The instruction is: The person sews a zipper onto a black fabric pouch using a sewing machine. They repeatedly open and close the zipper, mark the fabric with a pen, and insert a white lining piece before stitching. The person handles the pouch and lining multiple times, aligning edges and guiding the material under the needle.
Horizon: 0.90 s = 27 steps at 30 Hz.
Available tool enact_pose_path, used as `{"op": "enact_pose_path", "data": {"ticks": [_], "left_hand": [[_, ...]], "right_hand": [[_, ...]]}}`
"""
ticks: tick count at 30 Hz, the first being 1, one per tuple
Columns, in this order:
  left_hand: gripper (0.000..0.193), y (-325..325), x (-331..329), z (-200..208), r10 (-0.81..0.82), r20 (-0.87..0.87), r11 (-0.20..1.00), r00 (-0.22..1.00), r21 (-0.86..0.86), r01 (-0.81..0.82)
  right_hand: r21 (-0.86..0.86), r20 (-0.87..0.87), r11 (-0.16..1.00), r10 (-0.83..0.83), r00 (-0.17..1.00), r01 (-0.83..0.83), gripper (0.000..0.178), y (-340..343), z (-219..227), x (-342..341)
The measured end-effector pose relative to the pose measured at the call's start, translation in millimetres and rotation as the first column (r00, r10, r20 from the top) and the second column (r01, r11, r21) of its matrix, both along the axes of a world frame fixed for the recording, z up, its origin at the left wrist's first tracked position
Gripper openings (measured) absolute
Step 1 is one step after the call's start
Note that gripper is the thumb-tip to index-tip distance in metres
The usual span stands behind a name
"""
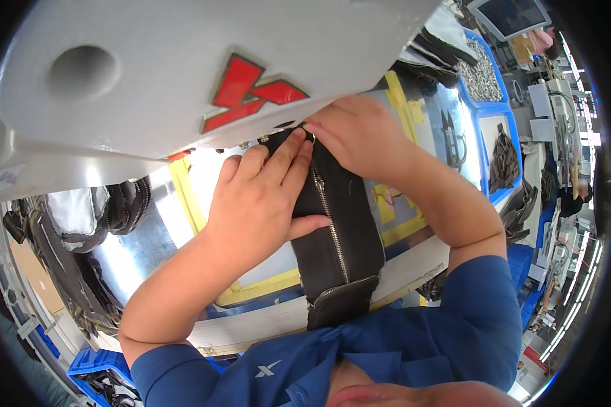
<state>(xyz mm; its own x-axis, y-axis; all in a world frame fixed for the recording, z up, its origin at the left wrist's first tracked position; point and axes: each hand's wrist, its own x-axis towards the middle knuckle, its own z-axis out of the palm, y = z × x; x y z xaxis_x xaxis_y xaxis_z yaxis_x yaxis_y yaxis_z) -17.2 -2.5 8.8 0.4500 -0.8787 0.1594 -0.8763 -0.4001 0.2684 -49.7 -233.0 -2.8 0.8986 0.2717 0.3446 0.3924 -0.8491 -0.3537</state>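
A long black fabric piece (356,234) with a silver metal zipper (335,237) lies under the head of a grey-white sewing machine (149,74). The zipper's pull (320,184) sits high on its teeth. My left hand (251,200) rests flat on the cloth, its fingers stretched toward the machine and its thumb beside the zipper. At the far end of the piece my right hand (366,136) is closed, with thumb and fingers pressed at the cloth's edge. Its fingertips are partly hidden by the machine, and the needle area cannot be seen. The near end hangs over the table's edge.
Yellow tape (399,102) marks the tabletop. At the right stand scissors (451,139), a blue bin of small metal parts (482,73) and another bin with dark pieces (502,159). Stacked black fabric pieces (64,261) lie at the left. A blue crate (91,359) is below.
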Motion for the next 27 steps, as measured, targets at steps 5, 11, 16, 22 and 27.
{"op": "enact_pose_path", "data": {"ticks": [5, 11, 16, 22, 27], "left_hand": [[0.092, -0.2, 4.4, 1.1, 0.008, -0.063, 1.0, 0.998, -0.023, -0.009], [0.093, 0.3, 7.3, -3.9, 0.021, -0.144, 0.994, 0.989, -0.103, -0.036], [0.089, 1.6, 14.1, -7.2, -0.011, -0.155, 0.986, 0.988, -0.165, -0.015], [0.087, 2.7, 9.1, -7.1, 0.011, -0.111, 0.994, 0.994, -0.11, -0.023], [0.084, 5.5, 10.4, -7.2, 0.021, -0.181, 0.991, 0.983, -0.126, -0.044]], "right_hand": [[-0.143, 0.097, 0.987, 0.09, 0.991, -0.075, 0.025, -3.5, 1.6, -19.2], [-0.128, 0.063, 0.988, 0.09, 0.994, -0.081, 0.028, -0.6, 4.4, -14.7], [-0.096, 0.093, 0.993, 0.074, 0.993, -0.065, 0.028, -0.2, 0.7, -14.6], [-0.15, 0.053, 0.987, 0.074, 0.996, -0.065, 0.028, 2.1, 5.9, -13.3], [-0.182, 0.005, 0.982, 0.052, 0.999, -0.05, 0.026, 2.7, 10.1, -13.4]]}}
